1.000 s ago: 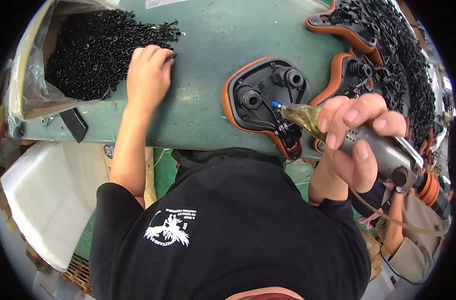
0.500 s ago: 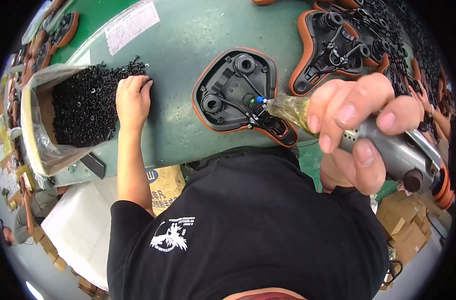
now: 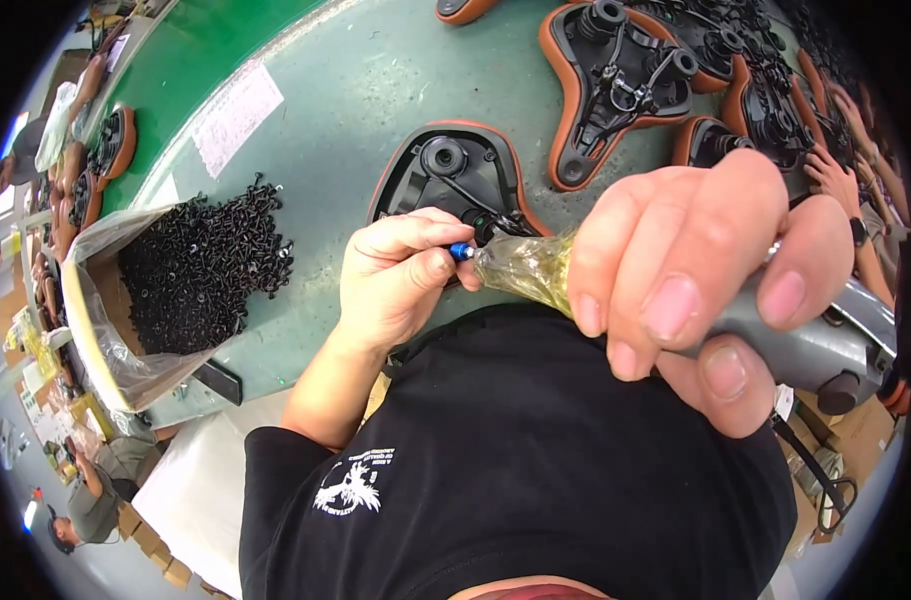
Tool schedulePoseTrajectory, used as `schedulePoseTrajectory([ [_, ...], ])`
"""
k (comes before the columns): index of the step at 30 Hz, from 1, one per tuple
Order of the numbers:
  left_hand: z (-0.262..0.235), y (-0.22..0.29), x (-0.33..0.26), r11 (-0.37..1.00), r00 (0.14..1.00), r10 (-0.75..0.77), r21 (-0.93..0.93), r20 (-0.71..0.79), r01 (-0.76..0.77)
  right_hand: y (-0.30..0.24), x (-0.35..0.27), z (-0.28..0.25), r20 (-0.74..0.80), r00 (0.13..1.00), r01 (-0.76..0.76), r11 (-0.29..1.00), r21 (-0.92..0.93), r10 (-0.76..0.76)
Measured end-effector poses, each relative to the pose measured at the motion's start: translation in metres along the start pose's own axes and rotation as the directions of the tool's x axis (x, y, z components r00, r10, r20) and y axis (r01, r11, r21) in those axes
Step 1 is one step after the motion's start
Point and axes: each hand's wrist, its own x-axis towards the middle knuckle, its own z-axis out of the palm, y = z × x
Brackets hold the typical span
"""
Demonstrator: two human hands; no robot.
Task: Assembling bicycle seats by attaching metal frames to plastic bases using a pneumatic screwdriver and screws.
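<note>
My right hand [image 3: 695, 260] is wrapped round a grey power screwdriver [image 3: 800, 335], its front end covered in yellowish clear film [image 3: 530, 270]. The blue-collared bit [image 3: 460, 251] points left. Thumb and fingers of my left hand [image 3: 390, 285] are pinched together at the bit's tip; whatever they hold is hidden. Behind both hands a bicycle saddle [image 3: 455, 190] lies upside down on the green table, black underside up with an orange-brown rim. My left hand and the tool cover its nearer part.
Left on the table, a plastic-lined box [image 3: 95, 305] lies with black screws [image 3: 205, 270] spilling out. A dark phone-like slab [image 3: 218, 381] is beside it, a paper sheet [image 3: 237, 120] farther back. More upturned saddles [image 3: 615, 100] crowd the right, near other people's hands [image 3: 833, 180].
My left hand has left the screw pile and moved right to the bit's tip. The screwdriver has shifted left and down, its bit off the saddle. The view has shifted too.
</note>
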Motion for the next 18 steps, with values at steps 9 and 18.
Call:
schedulePoseTrajectory([
  [9, -0.011, 0.004, 0.013, 0.929, 0.995, 0.060, 0.360, 0.079, -0.084, 0.008, -0.011, 0.001, 0.002, 0.997, 0.074, 0.996, -0.048, -0.074],
  [18, -0.007, 0.022, 0.014, 0.936, 0.980, -0.163, 0.331, 0.114, 0.117, 0.015, -0.017, 0.007, 0.008, 0.992, 0.128, 0.985, -0.118, -0.127],
])
